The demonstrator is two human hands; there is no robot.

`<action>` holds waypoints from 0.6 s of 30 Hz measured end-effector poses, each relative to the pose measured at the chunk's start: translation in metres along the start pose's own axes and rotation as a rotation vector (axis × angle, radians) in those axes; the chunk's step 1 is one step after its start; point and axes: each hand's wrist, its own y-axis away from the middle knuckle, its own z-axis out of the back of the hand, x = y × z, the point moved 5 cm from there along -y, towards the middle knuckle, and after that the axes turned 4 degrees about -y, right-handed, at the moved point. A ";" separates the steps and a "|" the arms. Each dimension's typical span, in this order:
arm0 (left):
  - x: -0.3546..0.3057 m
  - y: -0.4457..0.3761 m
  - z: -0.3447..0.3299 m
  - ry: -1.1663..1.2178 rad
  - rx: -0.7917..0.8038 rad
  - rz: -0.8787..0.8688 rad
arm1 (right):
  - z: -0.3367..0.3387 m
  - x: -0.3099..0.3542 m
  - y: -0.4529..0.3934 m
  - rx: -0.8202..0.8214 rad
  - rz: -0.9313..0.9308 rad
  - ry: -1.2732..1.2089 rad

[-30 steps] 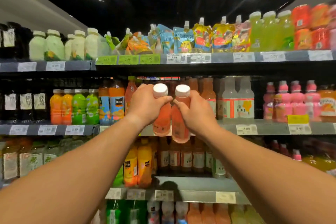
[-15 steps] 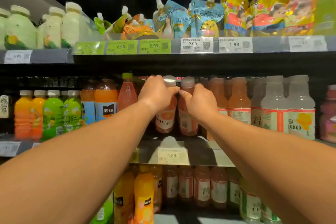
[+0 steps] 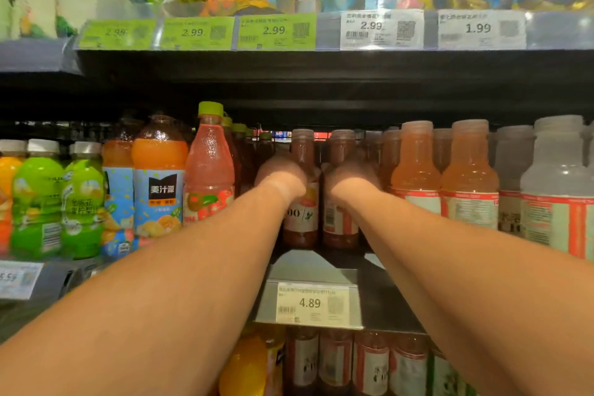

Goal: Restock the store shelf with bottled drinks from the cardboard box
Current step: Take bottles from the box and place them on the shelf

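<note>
Both hands reach deep into the middle shelf [image 3: 315,270], each with a reddish bottle. The left hand [image 3: 280,175] has its grip wrapped round the left bottle [image 3: 302,202], and the right hand [image 3: 348,178] holds the right bottle [image 3: 339,212] the same way, though blur hides the fingers. Both bottles stand upright at the back of the gap, touching or nearly so, above the 4.89 price tag [image 3: 311,304]. The cardboard box is out of sight. The risk, as I judge it: a forearm could brush the green-capped bottle [image 3: 209,170] or the orange bottles [image 3: 414,170] beside the gap and topple them, or a bottle released off-balance could tip.
</note>
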 end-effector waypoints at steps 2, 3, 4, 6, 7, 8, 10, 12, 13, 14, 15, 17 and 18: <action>0.001 -0.011 -0.001 -0.035 -0.111 -0.018 | 0.001 -0.003 -0.002 -0.156 -0.036 -0.054; 0.005 -0.010 -0.003 -0.029 -0.149 -0.015 | 0.003 -0.004 0.001 -0.198 -0.064 -0.104; 0.007 -0.010 -0.004 -0.037 -0.177 -0.016 | 0.002 -0.006 0.003 -0.217 -0.088 -0.144; 0.012 -0.012 -0.009 -0.022 -0.187 -0.007 | -0.002 -0.011 -0.001 -0.218 -0.093 -0.174; 0.014 -0.015 -0.012 -0.028 -0.173 -0.001 | -0.002 -0.010 -0.001 -0.222 -0.077 -0.174; 0.015 -0.015 -0.013 -0.029 -0.177 -0.011 | -0.003 -0.010 -0.001 -0.214 -0.087 -0.181; 0.013 -0.010 -0.011 -0.036 -0.187 -0.009 | -0.003 -0.010 0.001 -0.217 -0.105 -0.200; 0.014 -0.006 -0.008 -0.036 -0.188 0.000 | 0.000 -0.005 0.010 -0.231 -0.113 -0.160; 0.015 -0.004 -0.006 -0.049 -0.185 0.009 | 0.003 -0.001 0.017 -0.224 -0.096 -0.130; 0.016 0.000 -0.001 -0.065 -0.182 0.009 | 0.005 0.003 0.024 -0.209 -0.062 -0.094; 0.015 0.005 0.004 -0.094 -0.177 0.004 | 0.009 0.009 0.034 -0.195 -0.012 -0.055; 0.012 0.020 0.017 -0.138 -0.194 -0.013 | 0.020 0.016 0.055 -0.214 0.063 -0.039; 0.010 0.030 0.024 -0.127 -0.215 -0.023 | 0.028 0.019 0.068 -0.240 0.076 -0.067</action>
